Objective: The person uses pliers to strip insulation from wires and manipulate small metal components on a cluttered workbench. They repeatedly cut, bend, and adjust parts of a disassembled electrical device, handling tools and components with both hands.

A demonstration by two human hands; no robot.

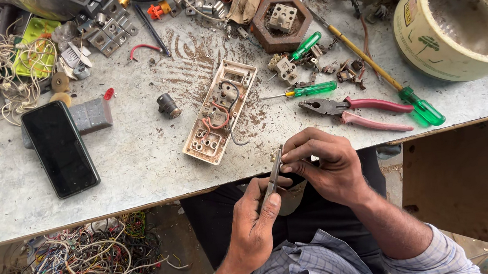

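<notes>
My left hand (254, 220) holds a thin grey metal tool (273, 178), upright, near the table's front edge. Its tip carries a small brass part (273, 158). My right hand (321, 163) pinches at that tip from the right, its fingers curled around it. Just beyond the hands an opened beige switch box (219, 111) lies on the grey table (141, 162), with red and black wires inside.
Pink-handled pliers (358, 110), green screwdrivers (310, 90) and a long yellow-shafted one (421, 108) lie to the right. A black phone (59, 148) rests at the left, a large bucket (455, 19) at back right. Tangled wires (86, 265) lie under the table.
</notes>
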